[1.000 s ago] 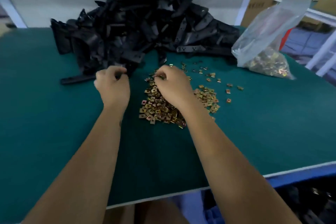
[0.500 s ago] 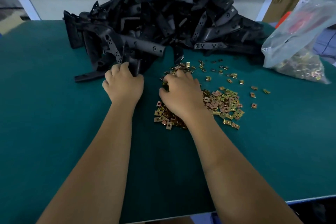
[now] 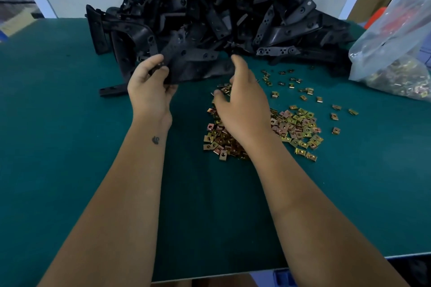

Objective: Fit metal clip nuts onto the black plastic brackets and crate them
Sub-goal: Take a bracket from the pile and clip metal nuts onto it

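Black plastic bracket (image 3: 191, 63), pinched at its near-left end by the left hand (image 3: 150, 91), runs rightward across the front of the bracket pile. Right hand (image 3: 242, 102) hovers loosely spread over the clip nuts (image 3: 296, 128), its fingertips nearest the bracket's free end.

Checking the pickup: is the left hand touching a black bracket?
Touching: the head view shows the left hand pinching the black bracket.
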Tool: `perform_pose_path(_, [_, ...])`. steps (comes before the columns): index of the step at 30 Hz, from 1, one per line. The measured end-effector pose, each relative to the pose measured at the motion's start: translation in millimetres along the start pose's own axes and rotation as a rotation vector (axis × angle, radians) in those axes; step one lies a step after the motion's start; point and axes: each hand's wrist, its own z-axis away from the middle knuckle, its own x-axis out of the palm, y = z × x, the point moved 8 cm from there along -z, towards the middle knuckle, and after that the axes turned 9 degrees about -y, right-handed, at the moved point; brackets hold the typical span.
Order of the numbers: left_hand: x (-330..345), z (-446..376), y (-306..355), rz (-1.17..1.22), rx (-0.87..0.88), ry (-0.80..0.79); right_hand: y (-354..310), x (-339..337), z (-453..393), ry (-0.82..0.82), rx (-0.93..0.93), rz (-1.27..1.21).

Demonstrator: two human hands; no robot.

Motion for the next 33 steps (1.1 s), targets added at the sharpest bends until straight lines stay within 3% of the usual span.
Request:
perform_pose_path(5, [3, 0, -4, 0.184, -0.039, 0.014, 8, -13, 1, 0.109, 0.039, -0.093])
perform_pose_path(10, [2, -1, -4, 0.150, -0.043, -0.023, 22, -13, 1, 0.158, 0.133, -0.657])
perform_pose_path(16, [21, 3, 0, -0.054, 0.018, -0.248, 34, 0, -4, 0.103, 0.257, -1.247])
perform_pose_path(23, [53, 16, 0, -0.197, 0.097, -0.567, 43, 4, -3, 0.097, 0.311, -1.462])
perform_pose_path(28, [57, 20, -11, -0.297, 0.011, -0.617, 54, -4, 1, 0.203, 0.360, -1.428])
perform_pose_path(31, [59, 23, -15, -0.115, -0.120, -0.708, 56, -9, 3, 0.246, 0.351, -1.417])
perform_pose_path(33, [58, 24, -17, -0.015, -0.206, -0.685, 53, -10, 1, 0.222, 0.318, -1.430])
